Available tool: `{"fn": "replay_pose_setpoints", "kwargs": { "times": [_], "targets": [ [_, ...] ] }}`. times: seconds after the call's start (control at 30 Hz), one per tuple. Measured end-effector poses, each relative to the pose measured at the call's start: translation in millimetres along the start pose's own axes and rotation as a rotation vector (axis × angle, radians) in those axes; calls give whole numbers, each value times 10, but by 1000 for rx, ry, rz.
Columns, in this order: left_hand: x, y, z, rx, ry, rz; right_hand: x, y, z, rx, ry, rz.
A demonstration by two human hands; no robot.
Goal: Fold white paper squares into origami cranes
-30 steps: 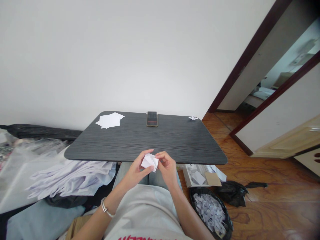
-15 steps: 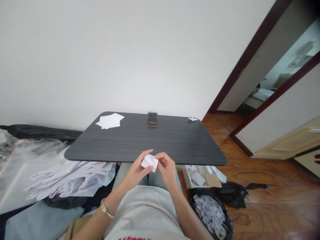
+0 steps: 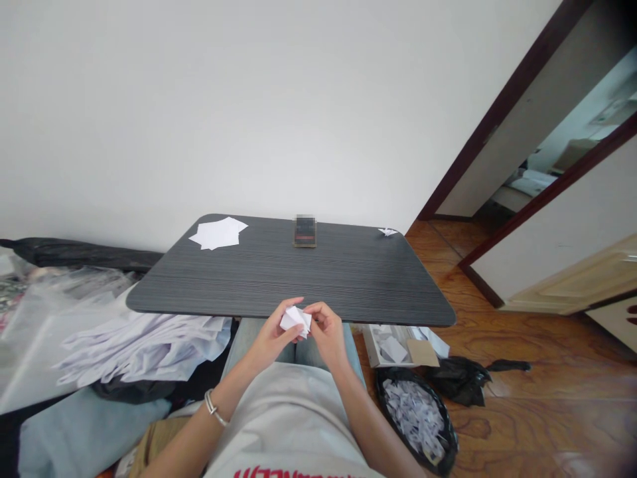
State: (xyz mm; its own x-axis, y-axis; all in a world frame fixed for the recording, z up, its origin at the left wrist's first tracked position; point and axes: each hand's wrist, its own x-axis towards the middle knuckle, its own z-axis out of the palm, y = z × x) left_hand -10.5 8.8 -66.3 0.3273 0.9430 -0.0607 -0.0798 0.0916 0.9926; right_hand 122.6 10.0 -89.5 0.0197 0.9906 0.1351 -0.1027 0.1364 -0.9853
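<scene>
A small folded piece of white paper [image 3: 295, 320] is held between my two hands, over my lap at the table's near edge. My left hand [image 3: 273, 332] grips it from the left, thumb on the near face and fingers behind. From the right, my right hand [image 3: 326, 328] pinches its edge between thumb and fingertips. A folded white paper crane [image 3: 387, 232] rests at the table's far right corner. Several flat white paper sheets [image 3: 219, 234] lie overlapping at the far left.
A dark wood-grain table [image 3: 259, 279] stands against the wall, with a phone-like dark device [image 3: 305, 231] at its back edge. Right of my legs are a box with papers [image 3: 393, 348] and a black-lined bin of paper pieces [image 3: 415, 415]. White cloth [image 3: 144, 348] lies heaped at left.
My right hand has shifted slightly left along the folded paper, which is turned a little. The whole view has tilted slightly. Both hands keep their hold.
</scene>
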Motion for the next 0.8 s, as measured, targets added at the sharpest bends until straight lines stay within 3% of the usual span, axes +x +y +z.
{"fn": "replay_pose_setpoints", "kwargs": {
  "times": [0.8],
  "targets": [
    [0,53,13,-6,-52,44,-2,-63,-30,-2,45,-51]
  ]
}}
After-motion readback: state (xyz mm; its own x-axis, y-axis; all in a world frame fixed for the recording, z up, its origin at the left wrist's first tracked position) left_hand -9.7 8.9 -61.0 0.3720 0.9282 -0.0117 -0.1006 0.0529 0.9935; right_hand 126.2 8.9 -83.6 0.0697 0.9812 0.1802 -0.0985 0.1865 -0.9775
